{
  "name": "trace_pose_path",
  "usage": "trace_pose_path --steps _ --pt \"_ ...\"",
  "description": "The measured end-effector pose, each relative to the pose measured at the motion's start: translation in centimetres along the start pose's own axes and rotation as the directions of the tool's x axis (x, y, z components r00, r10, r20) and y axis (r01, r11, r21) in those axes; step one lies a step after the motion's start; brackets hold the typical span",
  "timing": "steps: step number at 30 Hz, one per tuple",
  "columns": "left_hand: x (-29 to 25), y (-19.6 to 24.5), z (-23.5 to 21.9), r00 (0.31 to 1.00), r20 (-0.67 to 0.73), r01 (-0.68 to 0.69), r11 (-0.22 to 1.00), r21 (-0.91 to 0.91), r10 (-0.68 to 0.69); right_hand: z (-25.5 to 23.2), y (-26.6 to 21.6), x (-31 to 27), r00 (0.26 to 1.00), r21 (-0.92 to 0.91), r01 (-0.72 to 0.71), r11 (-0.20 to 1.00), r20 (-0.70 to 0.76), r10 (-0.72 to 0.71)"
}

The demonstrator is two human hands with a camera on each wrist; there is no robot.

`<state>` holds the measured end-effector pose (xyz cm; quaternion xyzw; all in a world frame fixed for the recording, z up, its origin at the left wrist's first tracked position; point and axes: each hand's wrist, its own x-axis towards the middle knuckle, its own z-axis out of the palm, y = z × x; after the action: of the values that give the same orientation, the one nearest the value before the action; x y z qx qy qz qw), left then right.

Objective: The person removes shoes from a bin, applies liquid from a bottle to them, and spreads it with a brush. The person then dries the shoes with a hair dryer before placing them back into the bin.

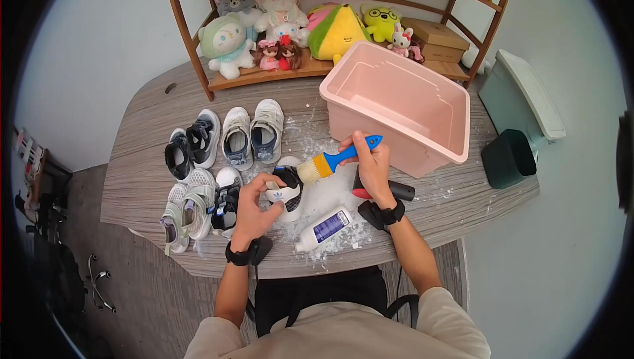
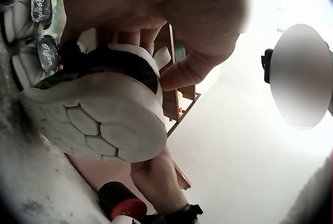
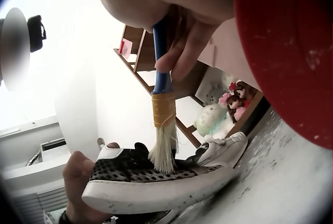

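My left hand (image 1: 256,210) holds a small black-and-white sneaker (image 1: 288,208) by its heel, with the thumb on one side. In the left wrist view the sneaker's pale patterned sole (image 2: 99,125) faces the camera, tilted. My right hand (image 1: 371,167) grips the blue handle of a paintbrush (image 1: 323,165) with a yellow ferrule. Its pale bristles (image 3: 164,153) touch the dark mesh side of the sneaker in the right wrist view. White powder (image 1: 330,194) is spread over the table under the hands. Nearer me lies a white bottle with a purple label (image 1: 330,227).
Several small shoes (image 1: 198,194) stand in two rows at the left. A pink bin (image 1: 360,113) stands behind my right hand, with a black-and-red cylinder (image 1: 400,190) beside that wrist. Plush toys (image 1: 337,32) sit on a wooden shelf at the back; a dark green bin (image 1: 508,161) is far right.
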<state>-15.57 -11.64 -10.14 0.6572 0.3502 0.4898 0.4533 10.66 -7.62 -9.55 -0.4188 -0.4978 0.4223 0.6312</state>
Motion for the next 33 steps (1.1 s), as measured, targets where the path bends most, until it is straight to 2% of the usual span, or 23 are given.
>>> trace_pose_path --steps 1,3,7,9,13,16,18,22,26,29,32,33 --pt "0.1 0.1 -0.1 1.000 -0.002 -0.005 1.000 0.003 0.005 0.0 0.0 0.0 1.000 0.002 0.005 1.000 0.002 -0.005" --pt "0.0 0.1 -0.1 0.999 -0.025 0.043 0.997 -0.061 -0.044 0.1 0.3 0.0 0.998 -0.141 0.055 0.988 -0.028 -0.060" --pt "-0.1 0.3 -0.1 1.000 -0.007 0.029 0.999 -0.030 -0.029 0.8 0.6 0.0 0.992 -0.061 0.116 0.991 -0.030 -0.119" --pt "0.0 0.3 0.1 1.000 0.003 0.019 0.999 -0.044 -0.019 0.6 0.8 -0.1 0.996 -0.143 0.033 0.989 0.091 -0.020" --pt "-0.1 -0.2 0.0 0.999 -0.027 0.037 0.999 -0.034 -0.038 0.7 0.4 -0.5 0.990 -0.210 0.005 0.978 0.138 0.024" --pt "-0.2 0.0 0.0 0.999 -0.020 0.049 0.999 -0.023 -0.049 0.3 0.0 -0.6 0.987 -0.137 -0.058 0.989 0.138 0.077" --pt "-0.1 -0.3 0.1 0.999 0.010 0.031 0.999 0.015 -0.031 0.1 -0.3 -0.3 0.980 -0.001 -0.101 0.995 0.170 0.100" --pt "-0.1 0.0 0.2 0.999 -0.007 0.049 0.998 -0.030 -0.050 0.0 -0.6 -0.3 0.976 0.104 -0.117 0.988 0.198 0.095" --pt "0.1 -0.1 0.1 0.999 -0.009 0.032 0.999 -0.013 -0.032 -0.2 -0.5 0.0 0.978 0.107 -0.122 0.987 0.182 0.101" --pt "0.0 -0.4 0.1 0.998 -0.047 0.033 0.999 -0.021 -0.034 -0.4 0.2 0.2 0.981 0.169 -0.159 0.973 0.136 0.137" --pt "-0.1 -0.4 0.0 0.999 -0.048 0.027 1.000 -0.011 -0.027 -0.6 0.4 0.2 0.987 0.244 -0.135 0.960 0.114 0.110" --pt "-0.1 -0.8 -0.2 0.999 -0.050 0.012 0.999 0.038 -0.010 -0.6 0.5 0.3 0.987 0.244 -0.146 0.959 0.095 0.126"
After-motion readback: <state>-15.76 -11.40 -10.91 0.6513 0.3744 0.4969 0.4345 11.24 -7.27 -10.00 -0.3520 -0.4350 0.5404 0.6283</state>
